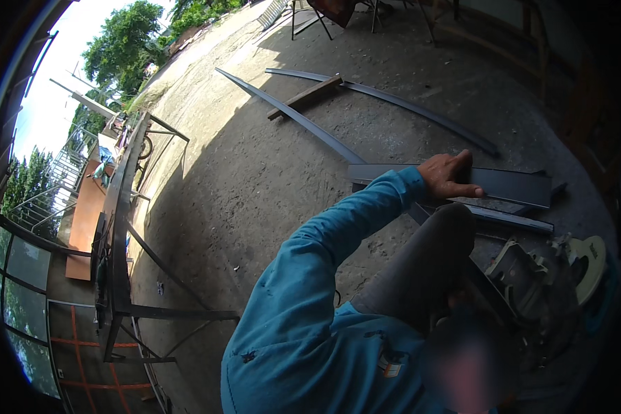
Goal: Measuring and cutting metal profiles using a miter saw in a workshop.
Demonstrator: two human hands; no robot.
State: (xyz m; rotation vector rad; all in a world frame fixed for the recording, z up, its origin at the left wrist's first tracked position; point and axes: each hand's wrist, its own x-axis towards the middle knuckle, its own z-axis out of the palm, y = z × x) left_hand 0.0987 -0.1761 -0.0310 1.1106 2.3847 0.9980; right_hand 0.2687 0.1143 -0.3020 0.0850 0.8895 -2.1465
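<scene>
The left arm (324, 238), bent at the elbow, reaches right beyond the raised knee (452, 228), its left hand (448, 176) lying across the flat grey bar (514, 185) at right, thumb (472, 190) spread from fingers (464, 161); the right hand's state I cannot tell.

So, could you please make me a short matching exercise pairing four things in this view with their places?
Things:
1. left hand
2. flat brown panel
3. wooden batten
4. chop saw

Places:
A. lower right of the picture
B. reaching between two long grey metal strips
C. on a flat grey metal piece
D. far left, beside a dark metal frame

Pairs: 1-C, 2-D, 3-B, 4-A
</scene>
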